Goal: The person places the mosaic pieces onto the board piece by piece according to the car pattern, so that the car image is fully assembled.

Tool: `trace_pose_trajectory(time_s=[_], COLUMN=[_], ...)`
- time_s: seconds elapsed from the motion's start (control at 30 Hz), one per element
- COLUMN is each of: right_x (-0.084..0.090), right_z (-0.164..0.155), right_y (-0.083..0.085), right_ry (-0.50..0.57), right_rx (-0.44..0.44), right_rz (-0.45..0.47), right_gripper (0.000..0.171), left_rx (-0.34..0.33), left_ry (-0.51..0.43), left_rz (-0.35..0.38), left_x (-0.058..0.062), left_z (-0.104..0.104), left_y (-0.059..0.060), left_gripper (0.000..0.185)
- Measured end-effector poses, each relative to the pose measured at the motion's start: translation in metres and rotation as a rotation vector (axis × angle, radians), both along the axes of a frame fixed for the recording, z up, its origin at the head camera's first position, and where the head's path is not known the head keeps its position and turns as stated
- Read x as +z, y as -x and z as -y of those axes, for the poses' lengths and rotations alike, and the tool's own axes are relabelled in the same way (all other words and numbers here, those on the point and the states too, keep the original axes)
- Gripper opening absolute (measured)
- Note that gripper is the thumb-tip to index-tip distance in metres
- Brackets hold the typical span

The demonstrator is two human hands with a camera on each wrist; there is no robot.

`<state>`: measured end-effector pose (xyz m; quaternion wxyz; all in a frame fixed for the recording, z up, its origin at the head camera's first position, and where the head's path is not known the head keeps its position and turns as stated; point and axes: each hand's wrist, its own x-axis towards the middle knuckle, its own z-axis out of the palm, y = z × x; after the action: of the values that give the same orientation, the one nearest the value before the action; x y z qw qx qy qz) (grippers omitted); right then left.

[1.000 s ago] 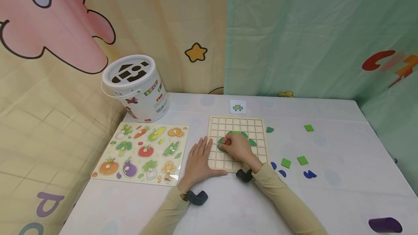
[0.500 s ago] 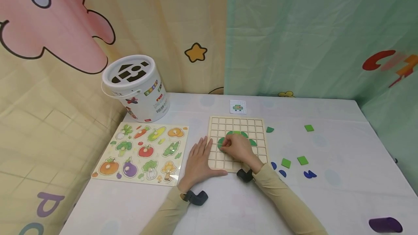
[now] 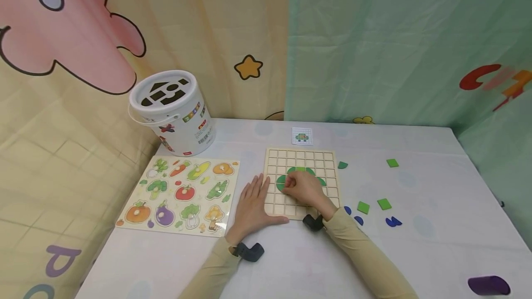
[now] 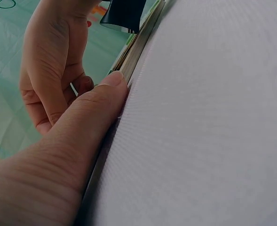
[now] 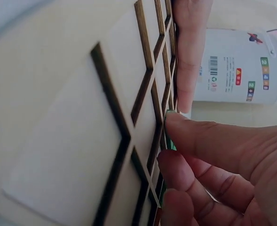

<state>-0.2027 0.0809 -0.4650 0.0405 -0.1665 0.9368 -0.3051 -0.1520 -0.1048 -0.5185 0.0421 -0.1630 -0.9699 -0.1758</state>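
Right hand (image 3: 305, 190) on green piece (image 3: 281, 182), grid board (image 3: 328, 158) centre-left
Fingers pinch the piece directly beneath them; left hand (image 3: 252, 204) lies flat, fingers straight, bracing the board's left edge, thumb along its near edge

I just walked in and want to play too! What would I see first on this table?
Two hands meet on a wooden grid board in the middle: the right hand pinches a green piece, while the left hand steadies the board's edge. To the left lie a vegetable puzzle and a white bucket.
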Motion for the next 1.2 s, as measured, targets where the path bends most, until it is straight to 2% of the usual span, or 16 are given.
trace_pose_trajectory(time_s=[0.23, 0.4, 0.63, 0.83, 1.03, 1.2], right_x=[0.004, 0.013, 0.025, 0.027, 0.026, 0.027], right_z=[-0.01, -0.028, -0.068, -0.109, -0.151, -0.182], right_y=[-0.004, -0.006, -0.001, -0.001, -0.006, -0.016], right_ry=[-0.033, -0.019, 0.01, 0.0, -0.05, -0.086], right_rx=[0.026, 0.017, -0.072, -0.124, -0.184, -0.225], right_rz=[0.025, 0.012, -0.007, -0.014, 0.056, 0.13], right_gripper=[0.019, 0.015, 0.016, 0.017, 0.022, 0.029], left_rx=[0.002, -0.005, -0.008, -0.003, -0.001, -0.003], left_ry=[0.003, -0.002, -0.013, -0.01, -0.01, -0.011], left_rz=[0.006, -0.008, 0.006, 0.015, 0.017, 0.02], left_x=[0.002, 0.003, 0.005, 0.005, 0.004, 0.003], left_z=[-0.001, 0.0, -0.001, -0.001, -0.001, -0.001], left_y=[0.0, -0.001, -0.001, -0.001, -0.001, 0.0], left_gripper=[0.125, 0.124, 0.124, 0.123, 0.123, 0.123])
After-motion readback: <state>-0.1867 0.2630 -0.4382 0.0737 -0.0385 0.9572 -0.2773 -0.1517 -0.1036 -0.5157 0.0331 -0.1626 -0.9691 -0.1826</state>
